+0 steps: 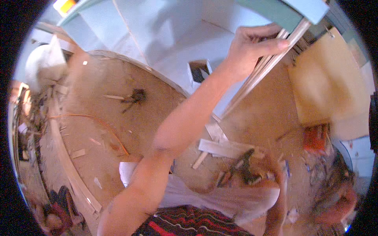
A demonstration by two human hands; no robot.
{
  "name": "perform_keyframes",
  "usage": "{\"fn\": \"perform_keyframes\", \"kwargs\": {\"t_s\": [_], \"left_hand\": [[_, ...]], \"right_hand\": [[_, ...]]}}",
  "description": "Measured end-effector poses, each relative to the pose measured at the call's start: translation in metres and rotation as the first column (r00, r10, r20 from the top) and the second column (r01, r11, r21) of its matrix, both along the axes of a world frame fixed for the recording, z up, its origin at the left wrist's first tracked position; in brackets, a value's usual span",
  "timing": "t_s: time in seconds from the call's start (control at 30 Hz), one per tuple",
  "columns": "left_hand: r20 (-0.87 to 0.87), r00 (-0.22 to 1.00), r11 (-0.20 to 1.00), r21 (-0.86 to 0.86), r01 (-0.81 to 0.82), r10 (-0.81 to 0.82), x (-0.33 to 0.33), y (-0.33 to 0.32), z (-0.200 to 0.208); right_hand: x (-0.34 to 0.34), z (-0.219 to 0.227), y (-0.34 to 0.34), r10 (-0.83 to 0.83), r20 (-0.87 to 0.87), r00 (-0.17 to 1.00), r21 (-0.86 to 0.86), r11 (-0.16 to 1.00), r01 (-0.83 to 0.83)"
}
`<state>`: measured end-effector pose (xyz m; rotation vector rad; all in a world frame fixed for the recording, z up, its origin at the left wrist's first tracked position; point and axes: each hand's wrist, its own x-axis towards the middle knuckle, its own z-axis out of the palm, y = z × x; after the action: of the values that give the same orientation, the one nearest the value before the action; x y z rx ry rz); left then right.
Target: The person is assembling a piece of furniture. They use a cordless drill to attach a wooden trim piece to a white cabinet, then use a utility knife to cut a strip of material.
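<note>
My left arm stretches up to the right, and my left hand [252,47] is closed round the upper part of a pale wooden frame edge [265,65]. The thumb lies across the near side; the other fingers curl behind. A pale blue-green board [275,11] caps the frame above the hand. At the lower right, my right arm [277,196] hangs beside my body, blurred, and its fingers cannot be made out. Close to it is a dark tool-like object [246,167], also blurred; whether the right hand touches it is unclear.
A pale offcut board [228,148] lies on the dusty floor [165,104]. An orange cord [100,122] curves across the left side. A small open white box [199,70] stands by the blue panels. A yellowish board [327,82] leans at right, near a red crate [315,137].
</note>
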<state>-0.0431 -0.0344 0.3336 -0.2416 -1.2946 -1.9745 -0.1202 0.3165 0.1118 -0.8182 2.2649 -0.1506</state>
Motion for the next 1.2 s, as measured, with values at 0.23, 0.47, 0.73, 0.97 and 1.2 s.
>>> {"fn": "perform_keyframes", "kwargs": {"t_s": [0.23,0.47,0.73,0.97,1.2], "left_hand": [[-0.132,0.988,0.950,-0.289,-0.119,0.083,-0.005,-0.023,-0.013],[-0.037,0.990,0.916,-0.376,-0.142,0.138,0.027,-0.033,-0.101],[0.303,0.952,0.804,-0.573,0.158,0.029,0.027,-0.066,-0.151],[0.257,0.960,0.804,-0.591,0.069,0.107,0.018,-0.056,-0.156],[0.179,0.980,0.846,-0.532,0.022,0.087,0.004,-0.054,-0.183]], "right_hand": [[0.023,0.140,-0.122,0.425,0.083,0.901,-0.196,0.894,-0.404],[0.103,0.021,-0.264,0.467,-0.359,0.808,-0.355,0.732,-0.581],[0.068,-0.035,-0.437,-0.008,-0.579,0.815,-0.509,0.785,-0.354],[0.034,-0.066,-0.497,0.346,-0.534,0.771,-0.065,0.893,-0.446],[0.031,-0.086,-0.521,0.521,-0.574,0.632,0.111,0.814,-0.570]]}}
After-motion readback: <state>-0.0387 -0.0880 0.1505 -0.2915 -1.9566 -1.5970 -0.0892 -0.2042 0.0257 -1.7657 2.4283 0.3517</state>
